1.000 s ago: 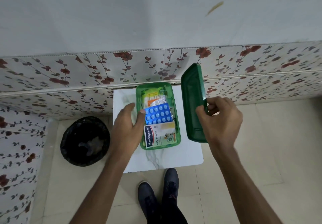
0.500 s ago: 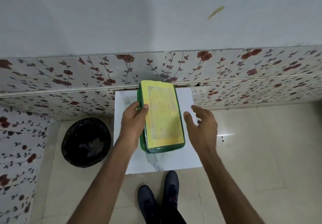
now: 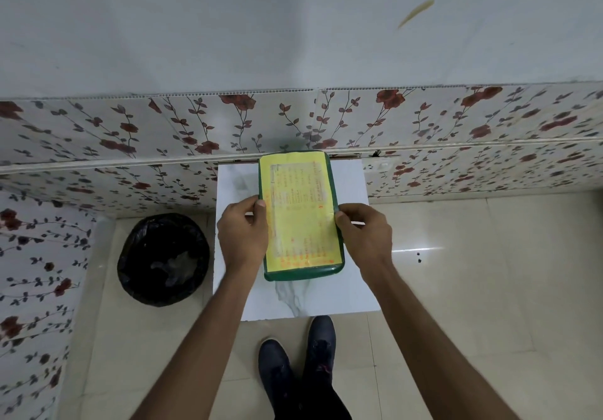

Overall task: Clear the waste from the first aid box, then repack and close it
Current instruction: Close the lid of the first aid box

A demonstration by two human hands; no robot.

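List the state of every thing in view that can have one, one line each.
Green plastic first aid box: closed, yellow-labelled lid on, resting on the white marble-pattern table.
Left hand: pressing the box's left edge.
Right hand: pressing its right edge.
Black-lined round waste bin: open, on the floor.

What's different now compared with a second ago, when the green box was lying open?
The lid went from the right hand, beside the box, onto the first aid box, hiding the contents. The right hand let go, then came back to press the right edge; the left hand shifted up onto the left edge. The table and bin stayed put.
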